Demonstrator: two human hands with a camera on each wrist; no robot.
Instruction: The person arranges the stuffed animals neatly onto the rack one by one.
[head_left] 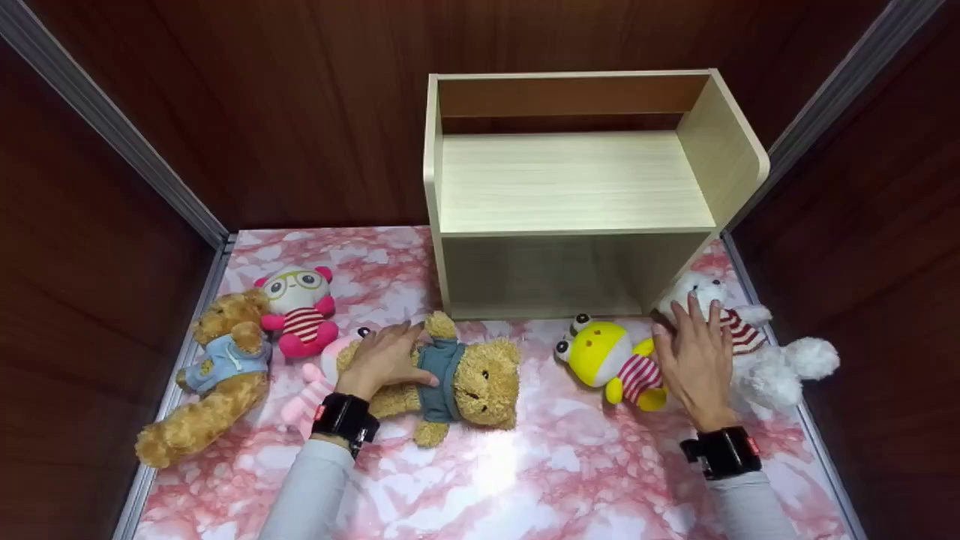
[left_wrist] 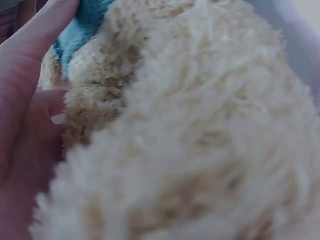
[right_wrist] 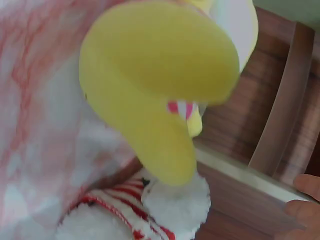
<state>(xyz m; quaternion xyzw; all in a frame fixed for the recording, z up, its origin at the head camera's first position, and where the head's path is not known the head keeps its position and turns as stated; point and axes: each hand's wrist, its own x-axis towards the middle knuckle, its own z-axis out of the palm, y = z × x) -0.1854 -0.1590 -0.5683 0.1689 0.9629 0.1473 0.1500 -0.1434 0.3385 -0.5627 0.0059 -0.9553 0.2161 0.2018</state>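
Observation:
A brown teddy bear (head_left: 484,382) in a teal sweater lies on its side in the head view. My left hand (head_left: 386,360) rests on its lower body, thumb across the sweater and the other fingers reaching past it. Its pale fur (left_wrist: 215,115) fills most of the left wrist view. On the right, my right hand (head_left: 697,360) lies with fingers extended between a yellow frog plush (head_left: 604,356) and a white plush (head_left: 769,375) in a striped top, touching the white one. A pink plush (head_left: 304,401) is partly hidden behind my left hand.
A pale wooden two-level shelf (head_left: 570,180) stands at the back. To the left lie a brown plush (head_left: 229,360) in a light blue hoodie and a pink panda plush (head_left: 304,311) with glasses. Dark wooden walls (head_left: 262,112) enclose the pink marbled surface (head_left: 570,472).

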